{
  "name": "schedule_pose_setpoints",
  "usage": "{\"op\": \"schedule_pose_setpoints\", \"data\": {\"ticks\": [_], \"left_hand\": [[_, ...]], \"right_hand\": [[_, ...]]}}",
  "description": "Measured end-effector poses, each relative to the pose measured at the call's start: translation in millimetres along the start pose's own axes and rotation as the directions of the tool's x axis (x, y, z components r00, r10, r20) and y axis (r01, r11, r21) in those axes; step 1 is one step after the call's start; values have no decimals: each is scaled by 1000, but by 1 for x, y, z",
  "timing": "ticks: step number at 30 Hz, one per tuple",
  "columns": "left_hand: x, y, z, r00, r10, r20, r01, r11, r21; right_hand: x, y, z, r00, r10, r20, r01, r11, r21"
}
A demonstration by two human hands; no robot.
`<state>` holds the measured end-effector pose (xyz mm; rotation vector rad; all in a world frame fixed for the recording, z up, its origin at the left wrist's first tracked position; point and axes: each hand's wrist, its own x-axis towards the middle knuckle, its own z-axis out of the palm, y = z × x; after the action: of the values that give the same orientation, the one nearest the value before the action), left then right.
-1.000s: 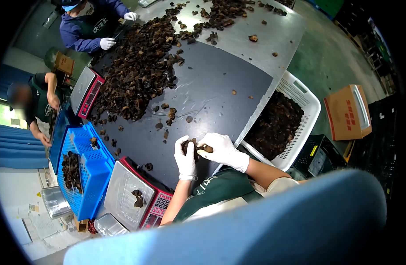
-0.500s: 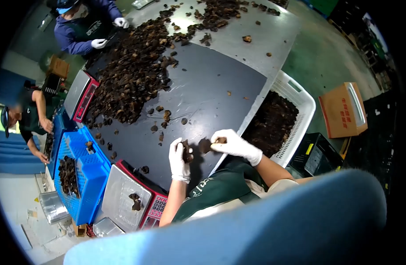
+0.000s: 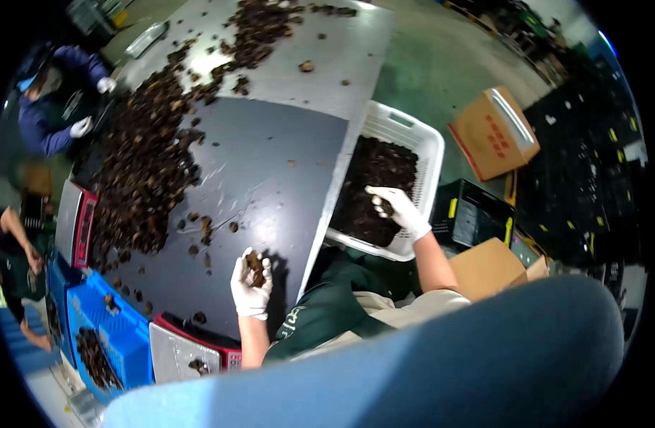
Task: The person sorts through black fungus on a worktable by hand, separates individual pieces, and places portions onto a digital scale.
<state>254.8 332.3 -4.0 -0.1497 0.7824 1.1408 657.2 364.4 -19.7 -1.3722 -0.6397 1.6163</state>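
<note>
My left hand [image 3: 251,291], in a white glove, is closed around brown dried mushroom pieces [image 3: 254,271] above the dark table mat. My right hand [image 3: 400,212], also gloved in white, is over the white plastic basket [image 3: 433,153]. Its fingers are curled together, and whatever is between them is hard to make out. Inside the basket lies a heap of dark brown mushroom pieces [image 3: 384,160]. A few loose pieces [image 3: 206,228] rest on the mat beyond my left hand, near a large mushroom pile [image 3: 145,164].
Red-edged scales [image 3: 192,349] and a blue basket [image 3: 128,335] stand at lower left. Across the table is a co-worker in a blue sleeve [image 3: 38,128]; another person's arm [image 3: 17,235] shows at left. A black crate [image 3: 477,221] and cartons [image 3: 495,135] stand right of the white basket.
My right hand has moved from the mat, beside my left hand, to above the white basket. My left hand still holds mushroom pieces. The camera view has turned right.
</note>
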Motion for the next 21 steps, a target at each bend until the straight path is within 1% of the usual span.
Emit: {"op": "schedule_pose_setpoints", "data": {"ticks": [1, 2, 3, 5, 6, 7, 8, 9, 11, 12, 13, 14, 15, 16, 17, 18, 19, 20, 21], "left_hand": [[3, -1, -1, 1000, 4, -4, -4, 1000, 9], [7, -1, -7, 994, -38, 106, 38, 999, 5], [6, -2, -3, 992, -57, 111, 55, 998, 22], [-1, -9, 11, 993, -65, 95, 56, 994, 92], [-3, -13, 15, 996, -76, 53, 70, 992, 102], [-3, -17, 15, 988, -123, 98, 113, 988, 102], [-6, -23, 21, 985, -137, 103, 124, 985, 122], [-8, -30, 29, 983, -147, 106, 132, 981, 142], [-10, -41, 37, 978, -190, 87, 178, 976, 129], [-14, -43, 43, 958, -261, 121, 253, 964, 80], [-15, -44, 47, 968, -228, 101, 211, 966, 152], [-11, -45, 47, 955, -223, 196, 201, 972, 124], [-7, -46, 45, 933, -213, 290, 193, 976, 97], [-4, -46, 42, 955, -155, 254, 143, 988, 66], [2, -46, 32, 975, -119, 188, 116, 993, 29], [9, -44, 18, 980, -110, 167, 109, 994, 14], [15, -42, 4, 983, -104, 149, 105, 994, -2], [8, -39, 12, 979, -132, 158, 139, 990, -36], [4, -37, 17, 981, -120, 155, 128, 991, -40]], "right_hand": [[8, 0, 1, 987, 79, 142, -118, 949, 293], [6, 1, 10, 972, 40, 230, -147, 870, 471], [-2, -6, 27, 972, 44, 231, -160, 845, 510], [-4, -9, 53, 937, 37, 349, -265, 726, 635], [-6, -9, 69, 930, 26, 367, -286, 677, 678], [-8, -8, 86, 920, 18, 391, -315, 624, 715], [-8, -5, 100, 900, -13, 436, -351, 572, 741], [-5, 3, 112, 894, 4, 447, -374, 556, 743], [-2, 12, 135, 896, 24, 443, -356, 636, 685], [-6, 15, 151, 918, 14, 397, -292, 702, 650], [-6, 27, 167, 937, -118, 328, -93, 823, 560], [-8, 33, 177, 928, -169, 333, 23, 916, 401], [-10, 39, 187, 911, -221, 348, 146, 963, 228], [-6, 56, 197, 838, -368, 403, 346, 929, 130], [-19, 46, 201, 792, -373, 484, 429, 903, -6], [-23, 42, 205, 754, -399, 522, 554, 812, -181], [-24, 40, 208, 714, -416, 563, 658, 672, -339], [-22, 41, 209, 692, -431, 579, 681, 656, -326], [-20, 41, 211, 670, -445, 595, 702, 640, -312]]}}
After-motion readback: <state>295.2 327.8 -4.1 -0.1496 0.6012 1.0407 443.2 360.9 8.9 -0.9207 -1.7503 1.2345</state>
